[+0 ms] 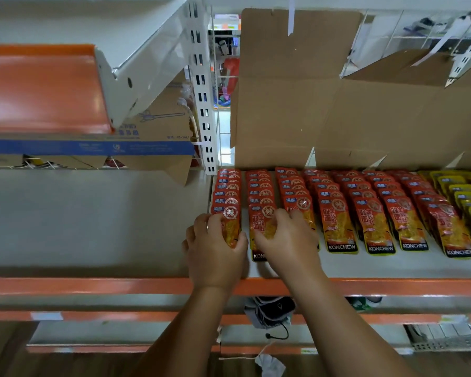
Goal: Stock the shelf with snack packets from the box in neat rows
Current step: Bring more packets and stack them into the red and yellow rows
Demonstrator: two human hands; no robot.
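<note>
**Shelf** [93, 227]: white deck with an orange front lip. The left half is bare and the right half is stocked.

**Cardboard box** [297, 91]: opened out and standing along the far edge behind the stock. Its contents are not visible.

**Red packets** [365, 202]: several rows run far to near, each packet overlapping the one behind. The front packets to the right lie close to one common line.

**Yellow packets** [465, 197]: more rows at the far right.

**Left hand** [215, 248]: fingers and thumb are curled round the left front packet [230, 224], which heads the leftmost row, gripping its lower half.

**Right hand** [288, 238]: fingers are curled over the second-row front packet [261, 221], just beside, covering most of its lower part.

**Assessment:** the step in hand appears to be seating and squaring the front packets of the two left rows.

**Recommended:**
- Bring each front packet's near edge level with its neighbours on the right.
- Keep the gap between rows even.
- Hold the same overlap and lean as the packets behind.
- Press lightly, since a hard push would likely topple or skew the leaning stack.
- Release only once the labels face up and sit straight.
</note>
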